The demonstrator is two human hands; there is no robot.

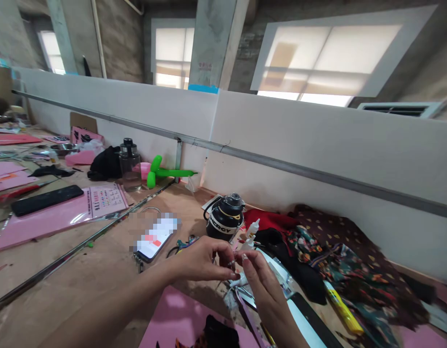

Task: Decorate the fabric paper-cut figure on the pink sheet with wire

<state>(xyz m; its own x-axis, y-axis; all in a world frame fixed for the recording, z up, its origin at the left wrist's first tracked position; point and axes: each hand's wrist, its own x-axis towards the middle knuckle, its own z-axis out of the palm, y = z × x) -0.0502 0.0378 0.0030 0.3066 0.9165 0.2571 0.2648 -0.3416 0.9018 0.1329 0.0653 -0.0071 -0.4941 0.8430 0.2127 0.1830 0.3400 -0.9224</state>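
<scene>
Your black bottle [226,217] looks smooth and glossy, while the clear bottle [130,164] beyond it is see-through plastic. You have a shiny green balloon [165,172], patterned cloth [350,275] in soft matt folds, matt pink sheets [187,319], a phone [158,237] with a glossy screen, and a smooth, dull grey metal rail [281,171].

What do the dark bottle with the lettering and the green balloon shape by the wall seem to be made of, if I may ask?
Dark bottle: probably coated metal or plastic, given its opaque body. Green balloon shape: apparently rubbery latex, judging by its smooth, swollen segments.
</scene>
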